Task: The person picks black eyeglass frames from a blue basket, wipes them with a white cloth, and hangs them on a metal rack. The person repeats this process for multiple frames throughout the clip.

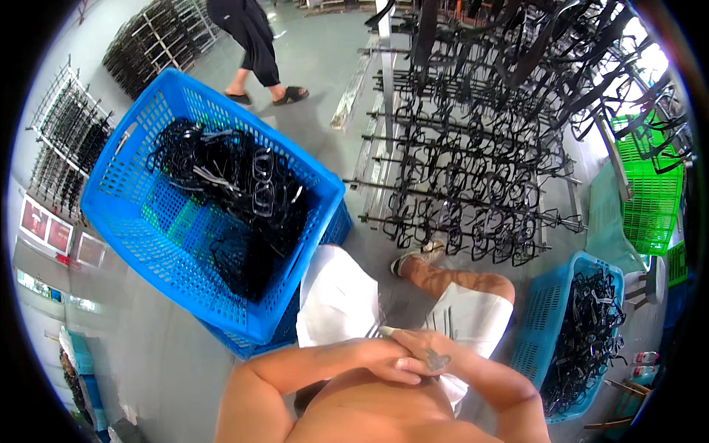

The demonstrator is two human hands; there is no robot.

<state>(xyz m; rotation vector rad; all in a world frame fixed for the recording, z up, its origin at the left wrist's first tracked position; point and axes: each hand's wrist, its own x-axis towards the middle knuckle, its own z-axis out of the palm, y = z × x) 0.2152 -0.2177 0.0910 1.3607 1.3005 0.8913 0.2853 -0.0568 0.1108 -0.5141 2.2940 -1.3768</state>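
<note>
My left hand (pixel 390 363) and my right hand (pixel 432 348) lie pressed together against my belly, above my white shorts (pixel 336 299). The right hand, with a dark mark on its back, overlaps the fingers of the left. Whether anything is held between them is hidden. Nearest on my left is a large blue crate (pixel 122 221) with a heap of black spectacle frames (pixel 244 199) in it. On my right, a smaller blue basket (pixel 539 317) holds more black frames (pixel 587 332).
A metal rack (pixel 473 184) hung with several rows of black frames stands in front of my feet. The big crate rests on another blue crate (pixel 244 343). Green crates (pixel 653 199) sit far right. More racks (pixel 70 140) lean at left. A person (pixel 255 44) in black walks beyond.
</note>
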